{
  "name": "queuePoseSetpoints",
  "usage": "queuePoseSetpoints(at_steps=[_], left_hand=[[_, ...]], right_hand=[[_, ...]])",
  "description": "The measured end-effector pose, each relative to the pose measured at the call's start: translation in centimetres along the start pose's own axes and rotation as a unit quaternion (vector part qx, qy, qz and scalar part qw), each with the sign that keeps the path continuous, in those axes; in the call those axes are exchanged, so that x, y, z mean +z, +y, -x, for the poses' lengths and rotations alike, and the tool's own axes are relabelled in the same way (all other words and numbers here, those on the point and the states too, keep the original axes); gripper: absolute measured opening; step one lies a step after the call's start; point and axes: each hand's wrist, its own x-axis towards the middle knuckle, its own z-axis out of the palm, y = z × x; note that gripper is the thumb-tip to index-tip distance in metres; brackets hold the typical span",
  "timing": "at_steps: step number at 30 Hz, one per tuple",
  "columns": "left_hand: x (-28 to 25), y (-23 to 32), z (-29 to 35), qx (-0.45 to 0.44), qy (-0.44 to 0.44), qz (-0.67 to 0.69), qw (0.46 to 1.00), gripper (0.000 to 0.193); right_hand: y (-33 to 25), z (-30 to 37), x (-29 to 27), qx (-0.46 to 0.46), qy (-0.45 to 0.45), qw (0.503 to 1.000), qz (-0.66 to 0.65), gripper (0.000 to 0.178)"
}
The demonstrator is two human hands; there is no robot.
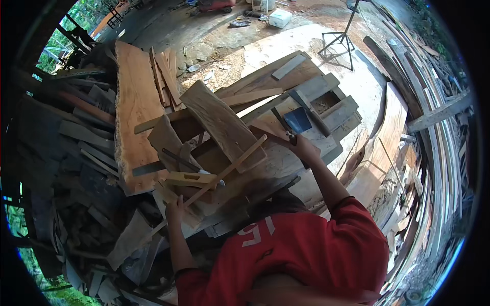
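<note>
Hands and timber at a tabletop, seen from above. Nearest lies the person's red shirt (321, 245), from which both arms reach forward. The left hand (174, 208) is narrow, its fingers curled on the near portion of a slender wooden strip (229, 167). The strip's long axis runs obliquely from this hand, rising forward and to the right; its far end stops short of the right hand. The left hand is thus the nearer to the strip, which crosses the lower end of a broad plank (217, 120). Just ahead of the left hand, beside the strip, lies a yellowish wooden block (190, 179).

The right hand (302, 147) is farther forward and well apart from the left. Its fingers bend inward beside a dark blue rectangular piece (297, 120); whether they close on anything cannot be told. The tabletop (278, 176), built of heavy timbers, extends beneath these pieces, and the broad plank slants across it, its axis running forward and to the left.

Beyond, to the left, is a large slab (137, 97) with an irregular edge, narrow offcuts (167, 76) next to it. Farthest off are a tripod stand (343, 38) and a white container (279, 18).
</note>
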Motion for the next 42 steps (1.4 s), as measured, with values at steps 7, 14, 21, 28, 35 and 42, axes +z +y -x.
queuePoseSetpoints(at_steps=[7, 14, 21, 28, 35, 42], left_hand=[[1.2, 0.7, -1.6, -0.007, 0.048, 0.013, 0.999, 0.058], [0.9, 0.8, -1.9, -0.03, 0.065, 0.059, 0.996, 0.056], [1.3, 1.4, -2.8, -0.005, 0.132, 0.047, 0.99, 0.047], [2.1, 1.5, -3.1, -0.027, 0.171, 0.092, 0.981, 0.035], [1.5, 3.1, -2.5, -0.03, 0.181, 0.037, 0.982, 0.036], [1.4, 7.0, -4.2, 0.064, 0.249, 0.083, 0.963, 0.026]], right_hand=[[-0.8, -2.7, -4.3, -0.098, 0.041, 0.975, 0.195, 0.029], [-0.1, -3.6, -1.1, -0.111, 0.063, 0.983, 0.135, 0.028], [1.0, -3.7, -1.9, -0.146, 0.1, 0.981, 0.076, 0.021], [1.4, -2.6, -5.1, -0.158, 0.297, 0.942, -0.018, 0.017], [4.4, -2.7, -7.0, -0.076, 0.324, 0.943, 0.009, 0.022], [3.8, -1.9, -6.0, -0.118, 0.323, 0.939, -0.003, 0.029]])
